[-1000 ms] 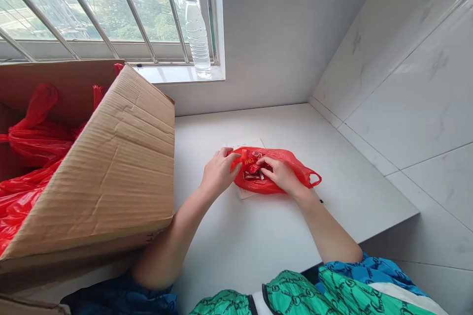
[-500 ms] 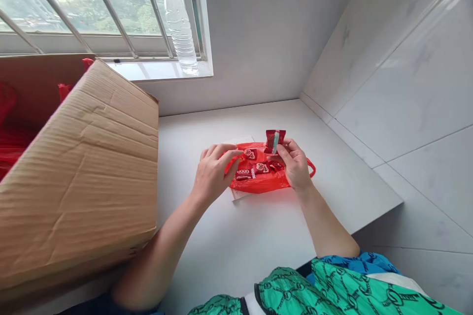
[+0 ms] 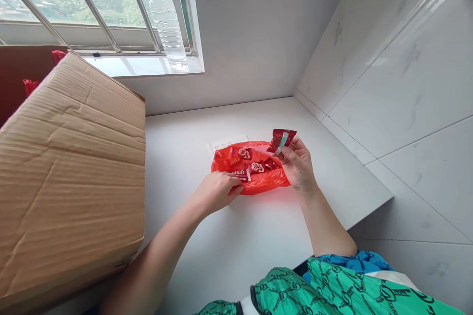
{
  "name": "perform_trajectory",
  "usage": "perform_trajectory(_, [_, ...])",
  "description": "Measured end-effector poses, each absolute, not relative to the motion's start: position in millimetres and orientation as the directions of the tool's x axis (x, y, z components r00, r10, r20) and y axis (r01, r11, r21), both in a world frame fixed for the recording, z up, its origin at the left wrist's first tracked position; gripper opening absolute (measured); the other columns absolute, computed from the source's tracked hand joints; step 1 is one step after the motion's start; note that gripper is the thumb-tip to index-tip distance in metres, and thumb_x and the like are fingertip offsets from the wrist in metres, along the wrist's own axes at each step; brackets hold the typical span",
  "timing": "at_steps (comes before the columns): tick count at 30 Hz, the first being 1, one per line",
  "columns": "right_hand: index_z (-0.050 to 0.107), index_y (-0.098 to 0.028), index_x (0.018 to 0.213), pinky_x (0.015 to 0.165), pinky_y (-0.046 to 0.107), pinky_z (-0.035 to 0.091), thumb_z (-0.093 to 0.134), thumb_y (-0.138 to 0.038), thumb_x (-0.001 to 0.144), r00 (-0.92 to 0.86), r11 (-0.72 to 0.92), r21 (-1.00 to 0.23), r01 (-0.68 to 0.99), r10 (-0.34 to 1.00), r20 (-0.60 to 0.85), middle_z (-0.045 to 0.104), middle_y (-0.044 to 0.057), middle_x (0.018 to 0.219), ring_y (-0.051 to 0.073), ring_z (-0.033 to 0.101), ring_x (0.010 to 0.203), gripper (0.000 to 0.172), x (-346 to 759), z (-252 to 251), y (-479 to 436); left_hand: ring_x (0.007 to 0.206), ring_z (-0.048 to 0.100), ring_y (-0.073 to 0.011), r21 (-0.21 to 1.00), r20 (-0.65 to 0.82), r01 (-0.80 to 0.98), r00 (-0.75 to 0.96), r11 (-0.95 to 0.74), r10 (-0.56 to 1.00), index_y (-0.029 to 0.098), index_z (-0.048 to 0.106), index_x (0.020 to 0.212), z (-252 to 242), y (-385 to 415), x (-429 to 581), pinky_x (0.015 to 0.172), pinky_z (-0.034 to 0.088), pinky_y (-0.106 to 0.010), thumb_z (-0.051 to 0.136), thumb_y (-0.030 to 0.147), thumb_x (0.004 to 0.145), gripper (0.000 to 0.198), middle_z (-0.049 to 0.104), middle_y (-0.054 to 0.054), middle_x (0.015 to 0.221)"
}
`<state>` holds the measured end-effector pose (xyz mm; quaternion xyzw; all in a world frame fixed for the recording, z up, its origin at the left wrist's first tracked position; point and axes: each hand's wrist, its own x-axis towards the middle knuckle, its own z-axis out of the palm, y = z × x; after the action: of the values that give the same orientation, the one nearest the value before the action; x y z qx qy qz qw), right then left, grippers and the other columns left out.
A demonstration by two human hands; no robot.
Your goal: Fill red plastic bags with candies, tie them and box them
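A red plastic bag [image 3: 258, 187] lies open on the white table, with several dark red wrapped packets [image 3: 257, 167] inside it. My right hand [image 3: 300, 165] pinches one red packet with a pale green strip [image 3: 282, 141] above the bag's right side. At the bag's lower left edge, my left hand [image 3: 220, 191] has its fingers closed on the rim of the bag. Part of a white printed paper [image 3: 236, 141] sticks out behind the bag.
A large cardboard box [image 3: 81, 172] with red bags inside stands on the left. A clear water bottle [image 3: 169, 29] is on the windowsill by the barred window. Grey wall and white tiles border the table [image 3: 254, 246] behind and at right.
My left hand has moved down from above the bag's left side and closed on its near edge. The packet in my right hand has tilted. The view has shifted slightly right.
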<state>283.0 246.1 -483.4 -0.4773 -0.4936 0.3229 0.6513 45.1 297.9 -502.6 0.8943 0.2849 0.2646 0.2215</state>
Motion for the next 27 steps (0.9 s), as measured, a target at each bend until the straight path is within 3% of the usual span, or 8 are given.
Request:
perform_trajectory(4, [0.064,-0.029,0.096,0.083,0.039,0.061,0.068,-0.039,0.086,0.143,0.285,-0.958,0.019,0.948,0.285,0.073,-0.001,0.094,0.019,0.071,0.087,0.015,273.6,-477.9,242.0,0.070,0.069,-0.0201,0.575,0.230,0.467,0.696,-0.672,0.680,0.029,0.067,0.114,-489.2,299.4,44.0,0.057,0.050,-0.028,0.054,0.044,0.093,0.029,0.075,-0.003,0.090])
perform_trajectory(7, [0.069,-0.028,0.105,0.085,0.039,0.060,0.064,-0.039,0.090,-0.001,0.189,-0.972,0.141,0.982,0.190,0.074,0.001,0.102,0.019,0.072,0.091,0.020,266.5,-476.4,240.2,0.078,0.071,-0.0195,0.768,0.157,0.402,0.637,-0.499,0.755,0.032,0.050,0.137,-478.6,299.4,45.4,0.066,0.056,-0.030,0.059,0.048,0.091,0.050,0.074,-0.003,0.104])
perform_trajectory(10, [0.070,-0.030,0.111,0.087,0.039,0.059,0.060,-0.041,0.092,-0.051,0.148,-0.945,0.293,0.989,0.139,0.074,0.001,0.103,0.019,0.071,0.091,0.024,263.8,-477.9,239.9,0.085,0.073,-0.0202,0.947,0.075,0.200,0.623,-0.251,0.779,0.027,0.056,0.128,-478.5,298.6,49.5,0.074,0.059,-0.032,0.058,0.050,0.092,0.042,0.074,-0.005,0.104])
perform_trajectory(13, [0.067,-0.032,0.117,0.085,0.039,0.060,0.059,-0.040,0.093,-0.045,0.144,-0.933,0.331,0.990,0.137,0.073,0.000,0.105,0.018,0.071,0.089,0.027,263.7,-479.2,240.0,0.084,0.073,-0.0215,0.990,-0.006,0.115,0.598,-0.079,0.802,0.020,0.064,0.103,-486.1,298.3,54.8,0.075,0.061,-0.034,0.059,0.053,0.090,0.035,0.074,-0.006,0.095])
perform_trajectory(16, [0.064,-0.031,0.116,0.086,0.038,0.060,0.061,-0.040,0.092,-0.016,0.165,-0.944,0.287,0.986,0.168,0.071,0.001,0.109,0.018,0.070,0.092,0.025,262.8,-479.2,239.9,0.078,0.072,-0.0206,0.995,-0.050,0.104,0.546,-0.008,0.836,0.018,0.064,0.098,-491.9,298.8,58.2,0.075,0.061,-0.035,0.064,0.055,0.086,0.038,0.073,-0.005,0.089])
perform_trajectory(22, [0.065,-0.032,0.112,0.086,0.038,0.060,0.071,-0.038,0.084,-0.038,0.196,-0.922,0.334,0.980,0.194,0.068,0.001,0.117,0.019,0.068,0.096,0.030,258.7,-479.6,239.5,0.068,0.069,-0.0165,0.998,0.028,0.032,0.466,-0.048,0.884,0.021,0.055,0.126,-487.5,297.8,57.6,0.073,0.061,-0.033,0.064,0.046,0.089,0.046,0.068,0.001,0.072])
perform_trajectory(27, [0.063,-0.030,0.113,0.086,0.038,0.060,0.071,-0.036,0.084,-0.022,0.170,-0.952,0.255,0.985,0.170,0.069,0.002,0.113,0.019,0.068,0.098,0.030,259.2,-482.0,241.1,0.073,0.067,-0.0157,0.981,0.120,0.066,0.530,-0.182,0.840,0.023,0.058,0.117,-482.7,295.6,54.3,0.073,0.058,-0.031,0.061,0.044,0.091,0.034,0.066,0.000,0.077])
